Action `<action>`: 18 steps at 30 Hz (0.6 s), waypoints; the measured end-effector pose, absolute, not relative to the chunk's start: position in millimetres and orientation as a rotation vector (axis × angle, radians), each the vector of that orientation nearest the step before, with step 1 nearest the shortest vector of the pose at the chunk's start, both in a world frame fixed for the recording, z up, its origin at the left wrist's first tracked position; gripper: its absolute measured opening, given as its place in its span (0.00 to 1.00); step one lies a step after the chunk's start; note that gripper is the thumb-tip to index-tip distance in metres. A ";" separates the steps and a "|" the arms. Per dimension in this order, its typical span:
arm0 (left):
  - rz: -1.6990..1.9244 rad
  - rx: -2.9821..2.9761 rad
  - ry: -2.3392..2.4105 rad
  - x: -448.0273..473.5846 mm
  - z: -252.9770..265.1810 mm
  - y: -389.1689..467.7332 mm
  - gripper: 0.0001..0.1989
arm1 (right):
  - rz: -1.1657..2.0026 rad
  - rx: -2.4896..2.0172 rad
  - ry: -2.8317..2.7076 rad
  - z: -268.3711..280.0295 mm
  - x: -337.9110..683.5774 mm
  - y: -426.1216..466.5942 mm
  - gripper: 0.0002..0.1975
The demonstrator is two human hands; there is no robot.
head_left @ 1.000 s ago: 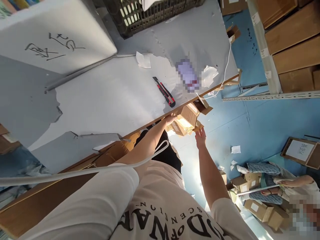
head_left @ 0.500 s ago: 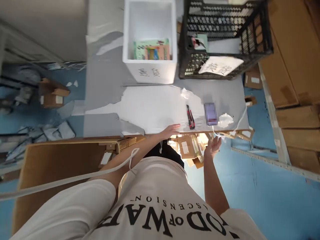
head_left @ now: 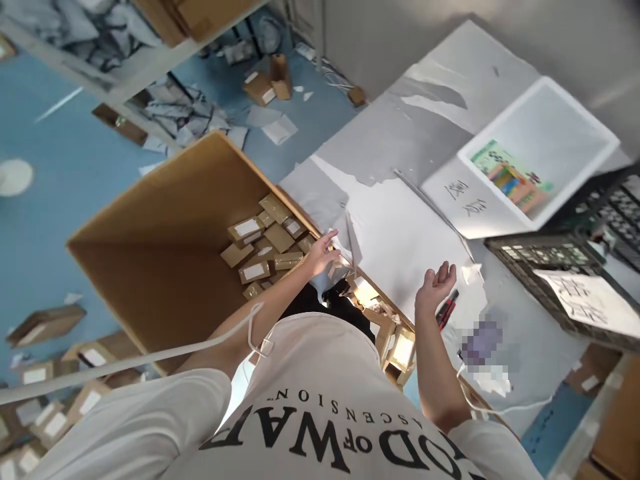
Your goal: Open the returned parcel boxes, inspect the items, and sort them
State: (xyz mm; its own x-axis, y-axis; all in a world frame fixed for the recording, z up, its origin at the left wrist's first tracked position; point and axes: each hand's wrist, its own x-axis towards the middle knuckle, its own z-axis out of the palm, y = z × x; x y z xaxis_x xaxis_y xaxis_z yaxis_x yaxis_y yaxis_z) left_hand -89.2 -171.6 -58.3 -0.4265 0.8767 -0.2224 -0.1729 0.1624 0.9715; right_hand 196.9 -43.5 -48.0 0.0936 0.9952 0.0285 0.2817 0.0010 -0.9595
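My left hand is at the front edge of the table, beside the rim of a big cardboard box. Its fingers are apart and nothing shows in them. Over the white sheet is my right hand, palm turned up, fingers loosely bent and empty. Partly behind that hand and wrist lies a red and black utility knife. Farther right, a blurred purple phone-like thing rests on the table with a white cable by it. Several small taped cartons lie inside the big box.
A white foam box with colourful flat packs stands at the back right, next to a black plastic crate bearing a handwritten paper. Shelving stands at upper left. More cartons sit below the table edge, and others lie on the floor.
The view has swung left, bringing the inside of the big box into sight. My right hand has risen from below the table edge to above the tabletop. My left hand is now nearer the box.
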 end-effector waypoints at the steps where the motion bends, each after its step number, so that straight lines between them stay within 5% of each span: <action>1: 1.464 0.668 1.532 -98.6 -61.8 -184.8 0.37 | 1.011 -1.411 -1.394 -45.3 176.2 -41.9 0.41; 18: 1.656 0.191 1.744 -232.3 -151.2 -377.0 0.33 | 1.291 -0.788 -2.293 -55.1 -159.7 -141.9 0.39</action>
